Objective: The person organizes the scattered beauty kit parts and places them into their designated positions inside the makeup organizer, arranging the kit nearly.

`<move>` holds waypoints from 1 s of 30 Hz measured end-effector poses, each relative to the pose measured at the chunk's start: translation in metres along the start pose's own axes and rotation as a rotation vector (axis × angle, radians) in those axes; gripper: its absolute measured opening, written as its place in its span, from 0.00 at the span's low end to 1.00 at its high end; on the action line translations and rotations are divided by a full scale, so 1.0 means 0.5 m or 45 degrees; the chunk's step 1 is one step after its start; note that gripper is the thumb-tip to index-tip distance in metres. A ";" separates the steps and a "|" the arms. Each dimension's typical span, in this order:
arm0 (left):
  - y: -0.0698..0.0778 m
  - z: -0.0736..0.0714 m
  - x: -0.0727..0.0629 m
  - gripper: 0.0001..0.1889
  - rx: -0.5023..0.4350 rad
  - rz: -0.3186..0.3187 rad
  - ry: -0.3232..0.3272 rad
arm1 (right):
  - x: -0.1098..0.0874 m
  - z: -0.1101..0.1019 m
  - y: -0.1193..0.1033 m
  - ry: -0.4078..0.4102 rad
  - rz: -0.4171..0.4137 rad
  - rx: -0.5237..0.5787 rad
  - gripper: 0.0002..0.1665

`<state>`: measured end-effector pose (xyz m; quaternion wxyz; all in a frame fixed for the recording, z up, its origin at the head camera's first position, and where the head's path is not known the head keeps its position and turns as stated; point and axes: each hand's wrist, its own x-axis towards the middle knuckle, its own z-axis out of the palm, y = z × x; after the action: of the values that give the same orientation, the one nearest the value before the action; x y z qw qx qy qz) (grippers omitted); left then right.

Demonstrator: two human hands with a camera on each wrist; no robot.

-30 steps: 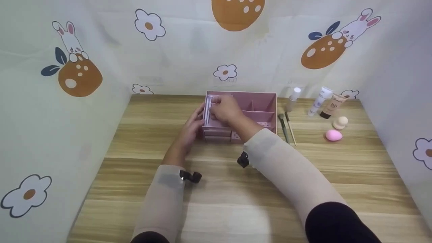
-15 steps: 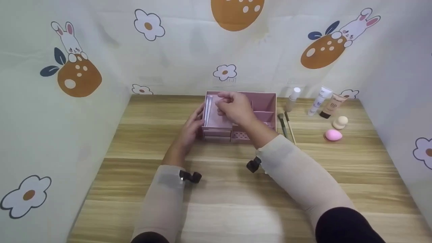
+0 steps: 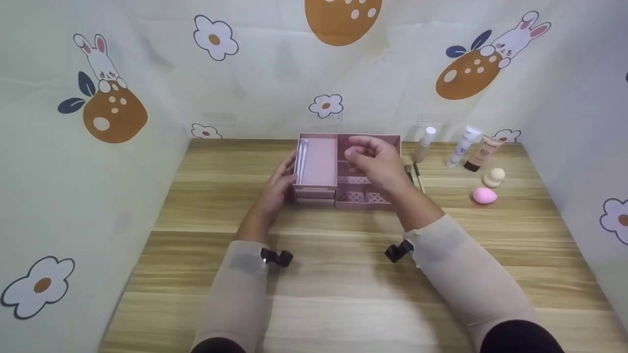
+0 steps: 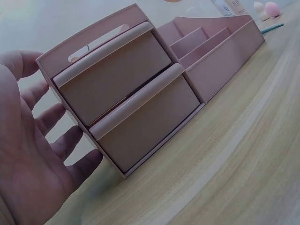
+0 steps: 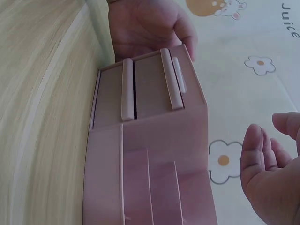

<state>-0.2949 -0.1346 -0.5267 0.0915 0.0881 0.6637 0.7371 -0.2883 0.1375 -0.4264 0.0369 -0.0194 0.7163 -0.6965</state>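
A pink desk organizer [image 3: 321, 159] stands at the back of the table, with two drawers [image 4: 140, 122] at its left front and divided compartments on its right. Against the organizer's left side rests my left hand [image 3: 277, 189], fingers extended along the wall in the left wrist view. Thin white sticks [image 3: 303, 162], their kind unclear, lie along the left edge of the organizer's top tray. Above the right compartments hovers my right hand [image 3: 380, 164], fingers loosely bent; the right wrist view shows nothing between its thumb and fingers.
Right of the organizer are a white-capped bottle [image 3: 425, 144], a white tube [image 3: 463, 146] and a beige BB cream tube [image 3: 483, 153]. Two makeup brushes [image 3: 418, 175] lie nearer, partly behind my right hand. A cream sponge [image 3: 494, 177] and a pink sponge [image 3: 484, 195] sit farther right.
My right hand has moved right, from over the white sticks in the top tray to above the right compartments. The sticks stay in the tray. My left hand has kept its place.
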 end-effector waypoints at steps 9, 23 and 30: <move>0.001 0.002 0.003 0.32 -0.004 -0.001 -0.009 | -0.024 -0.084 0.018 0.039 0.018 0.051 0.27; 0.003 0.000 0.002 0.32 0.019 -0.009 0.002 | -0.047 -0.211 0.053 0.147 0.025 0.137 0.23; 0.000 -0.001 0.004 0.32 0.024 -0.008 0.002 | -0.058 -0.249 0.062 0.168 0.062 0.148 0.19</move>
<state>-0.2973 -0.1348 -0.5266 0.0924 0.0861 0.6709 0.7308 -0.2686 0.2648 -0.4535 0.0076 0.0464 0.6759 -0.7355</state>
